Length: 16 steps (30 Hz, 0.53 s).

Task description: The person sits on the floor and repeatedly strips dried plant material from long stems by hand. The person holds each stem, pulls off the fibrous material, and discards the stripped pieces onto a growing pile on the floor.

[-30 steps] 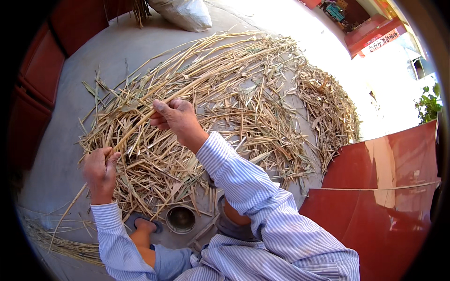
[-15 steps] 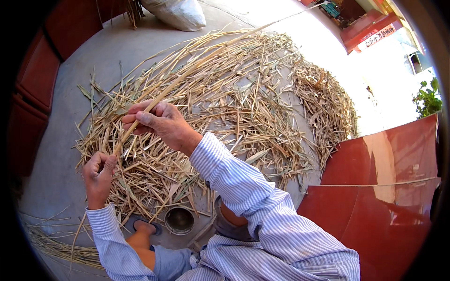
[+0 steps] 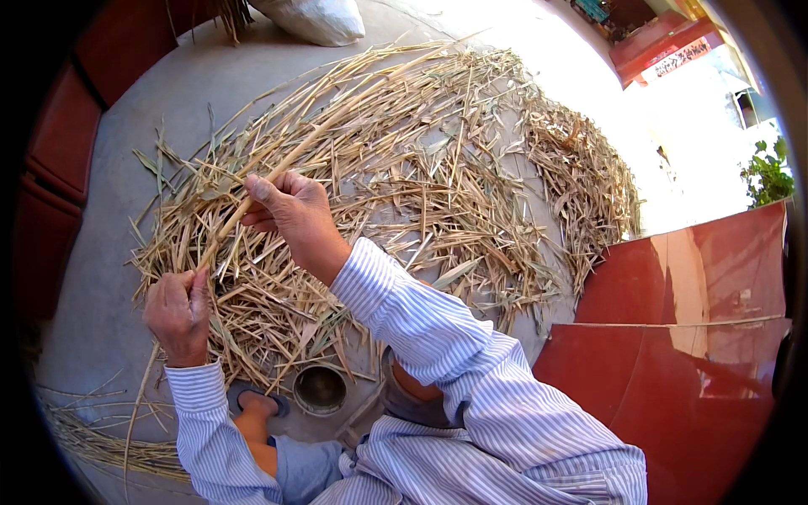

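A long, dry, straw-coloured reed stalk [image 3: 225, 231] slants across both hands, its far part reaching out over the heap. My left hand [image 3: 178, 318] pinches it near its lower end, thumb and fingers closed. Farther up, my right hand [image 3: 296, 220] grips the same stalk between thumb and curled fingers. Beneath both hands spreads a wide, loose heap of dry stalks and husk-like leaves [image 3: 438, 202] on the grey floor. The exact lower tip of the stalk is hard to make out by my left fingers.
A round metal bowl [image 3: 320, 390] stands by my feet. Thin stalks [image 3: 109, 442] lie in a bundle at the lower left. Red panels [image 3: 673, 353] stand at the right, dark red furniture [image 3: 63, 139] at the left. A white sack [image 3: 316, 18] sits at the back.
The fingers of my right hand, partly spread before, have curled closed around the stalk. My left hand has turned slightly, and the stalk's far end has shifted.
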Tool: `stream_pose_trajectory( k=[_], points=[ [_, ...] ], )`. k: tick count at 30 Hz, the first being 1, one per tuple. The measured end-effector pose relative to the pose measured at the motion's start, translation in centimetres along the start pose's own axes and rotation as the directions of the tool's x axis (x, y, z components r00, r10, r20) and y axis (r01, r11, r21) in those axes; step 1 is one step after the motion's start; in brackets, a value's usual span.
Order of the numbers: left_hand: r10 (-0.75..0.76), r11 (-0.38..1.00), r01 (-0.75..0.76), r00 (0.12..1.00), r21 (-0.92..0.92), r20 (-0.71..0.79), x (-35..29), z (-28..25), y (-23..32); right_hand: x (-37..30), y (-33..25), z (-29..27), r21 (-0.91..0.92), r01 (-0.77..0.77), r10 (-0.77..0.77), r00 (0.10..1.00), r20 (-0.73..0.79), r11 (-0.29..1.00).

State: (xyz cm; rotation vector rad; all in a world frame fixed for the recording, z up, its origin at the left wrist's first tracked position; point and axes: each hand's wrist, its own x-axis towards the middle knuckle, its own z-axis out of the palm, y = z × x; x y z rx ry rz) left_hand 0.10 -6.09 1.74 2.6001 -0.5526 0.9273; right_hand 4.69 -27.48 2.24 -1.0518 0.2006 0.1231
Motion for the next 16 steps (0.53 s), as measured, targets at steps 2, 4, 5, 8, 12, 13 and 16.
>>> stream_pose_trajectory(
  k=[2,4,5,8,12,13,16],
  points=[
    [0.009,1.0,-0.009,1.0,0.02,0.017,-0.2,-0.4,-0.6,0.3,-1.0,-0.7,-0.028,0.017,-0.019,0.998,-0.053,0.999],
    [-0.005,1.0,0.003,0.999,0.022,0.054,-0.4,-1.6,-2.5,1.4,-3.2,-2.7,-0.02,0.101,-0.103,0.985,-0.14,0.995],
    [-0.048,0.997,0.043,0.995,0.057,0.091,-0.9,-2.6,-3.8,2.6,-3.8,-4.6,0.018,0.163,-0.156,0.969,-0.194,0.986],
    [-0.22,0.969,0.191,0.956,0.16,0.195,-2.1,-5.3,-7.6,4.0,-5.5,-9.5,0.076,0.2,-0.163,0.926,-0.341,0.977],
    [-0.102,0.995,0.101,0.965,0.016,0.243,-1.1,-3.7,-7.1,2.6,-1.9,-6.0,0.018,0.081,-0.078,0.989,-0.125,0.997],
    [-0.056,0.997,0.065,0.974,-0.036,0.22,-0.9,-2.5,-6.4,1.9,-0.7,-3.8,0.009,0.039,-0.038,0.998,-0.055,0.999],
    [-0.046,0.982,0.078,0.982,-0.171,0.185,-0.6,-0.9,-5.0,0.6,1.6,-0.8,-0.013,-0.084,0.085,0.996,0.039,0.996]
  ],
)
